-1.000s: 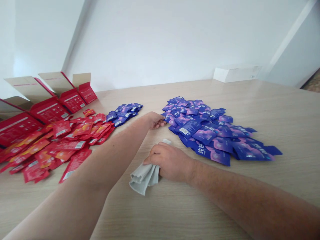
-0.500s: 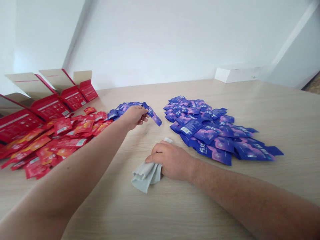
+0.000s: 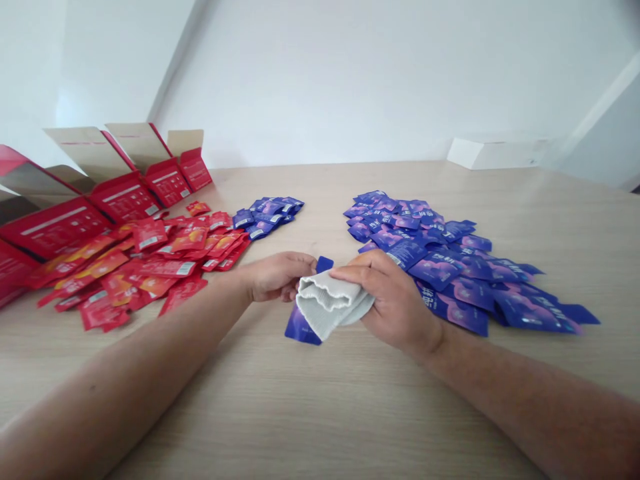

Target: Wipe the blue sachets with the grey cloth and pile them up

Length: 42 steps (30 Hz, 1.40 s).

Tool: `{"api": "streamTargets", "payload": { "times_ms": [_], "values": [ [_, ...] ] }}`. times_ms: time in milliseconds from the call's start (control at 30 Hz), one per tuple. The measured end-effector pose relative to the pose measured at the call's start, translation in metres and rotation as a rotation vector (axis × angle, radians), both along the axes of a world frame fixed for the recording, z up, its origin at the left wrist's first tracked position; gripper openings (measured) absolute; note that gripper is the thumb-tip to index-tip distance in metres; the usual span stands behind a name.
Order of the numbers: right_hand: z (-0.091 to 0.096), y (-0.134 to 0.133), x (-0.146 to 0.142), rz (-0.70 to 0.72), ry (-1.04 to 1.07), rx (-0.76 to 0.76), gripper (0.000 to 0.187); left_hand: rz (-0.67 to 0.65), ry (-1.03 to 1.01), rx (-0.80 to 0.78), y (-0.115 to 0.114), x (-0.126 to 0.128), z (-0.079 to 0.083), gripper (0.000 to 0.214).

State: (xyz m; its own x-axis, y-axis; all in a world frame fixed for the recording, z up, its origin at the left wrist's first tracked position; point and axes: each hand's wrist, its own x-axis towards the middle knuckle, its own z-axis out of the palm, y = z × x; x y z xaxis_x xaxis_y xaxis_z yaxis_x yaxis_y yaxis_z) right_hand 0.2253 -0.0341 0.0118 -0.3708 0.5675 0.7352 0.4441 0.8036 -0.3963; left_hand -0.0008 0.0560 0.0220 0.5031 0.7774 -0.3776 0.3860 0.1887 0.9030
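Observation:
Pinched between the fingers of my left hand (image 3: 280, 277) is a blue-and-purple sachet (image 3: 301, 327), held above the table in front of me. My right hand (image 3: 397, 300) is closed around a folded pale grey cloth (image 3: 327, 310) with a ribbed, wavy edge. The cloth overlaps the sachet and hides its middle; whether the two touch is hard to tell. Behind my right hand spreads a large pile of blue sachets (image 3: 440, 260). A smaller heap of blue sachets (image 3: 267, 215) lies beyond my left hand.
Many red-and-orange sachets (image 3: 170, 267) cover the table's left side. Behind them stands a row of red cardboard boxes (image 3: 125, 197) with raised flaps. A white box (image 3: 493, 153) sits at the back right against the wall. The tabletop (image 3: 300, 413) is pale wood.
My left hand has drawn the sachet back from the small heap toward me. My right hand has lifted the cloth up and forward to meet it. The view has shifted slightly left.

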Motion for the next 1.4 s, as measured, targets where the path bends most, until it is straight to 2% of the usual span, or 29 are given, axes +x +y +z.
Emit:
{"api": "streamTargets", "payload": {
  "times_ms": [100, 233, 367, 567, 667, 767, 1033, 1233, 1400],
  "values": [
    [-0.009, 0.008, -0.003, -0.015, -0.077, 0.004, 0.036, -0.15, 0.032, 0.001, -0.004, 0.002, -0.013, 0.025],
    [-0.022, 0.018, -0.007, -0.013, -0.173, -0.026, 0.035, -0.191, 0.07, 0.066, 0.002, -0.001, -0.022, 0.028],
    [-0.028, 0.024, -0.011, -0.014, -0.216, -0.047, 0.034, -0.177, 0.123, 0.077, 0.007, -0.006, -0.024, 0.029],
    [-0.031, 0.029, -0.013, -0.038, -0.178, -0.05, 0.036, -0.308, 0.167, 0.111, 0.011, -0.007, -0.023, 0.025],
    [-0.033, 0.03, -0.015, -0.025, -0.202, -0.06, 0.033, -0.342, 0.25, 0.196, 0.01, -0.007, -0.023, 0.023],
    [-0.036, 0.03, -0.015, -0.028, -0.249, -0.077, 0.029, -0.337, 0.286, 0.249, 0.008, -0.007, -0.024, 0.023],
    [-0.037, 0.026, -0.022, -0.005, -0.345, -0.132, 0.025, -0.283, 0.254, 0.21, 0.009, -0.005, -0.027, 0.022],
    [-0.033, 0.016, -0.03, 0.185, -0.45, -0.088, 0.017, -0.374, 0.264, 0.237, 0.006, -0.004, -0.023, 0.012],
    [-0.032, 0.021, -0.023, 0.062, -0.414, -0.149, 0.022, -0.349, 0.272, 0.252, 0.005, -0.005, -0.023, 0.015]
  ]
}}
